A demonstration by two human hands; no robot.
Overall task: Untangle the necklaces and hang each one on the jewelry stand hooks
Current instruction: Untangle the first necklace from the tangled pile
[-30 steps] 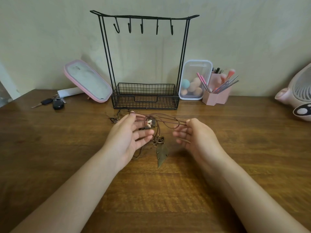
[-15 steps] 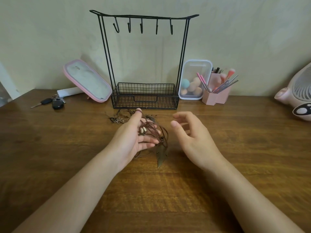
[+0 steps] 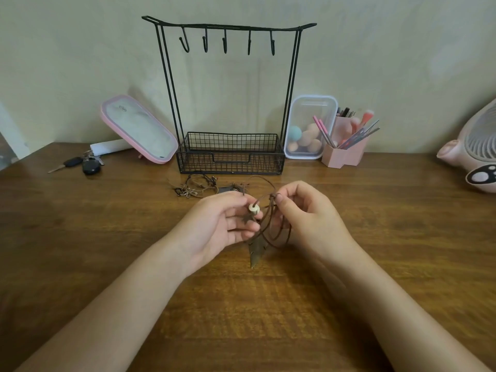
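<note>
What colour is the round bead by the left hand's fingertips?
Cream, off-white: the round bead on the brown cord, seen in the head view.

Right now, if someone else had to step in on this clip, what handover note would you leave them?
Left hand: grip shut on the bead end of the brown cord necklace, pale bead at the fingertips.
Right hand: pinching the same cord at its knot; the feather pendant hangs below, between the hands.
Remaining tangle lies on the table in front of the jewelry stand.
Done: nothing is hung; all five hooks are bare.
Left: free this cord, hang it, then separate and hang the rest.
</note>
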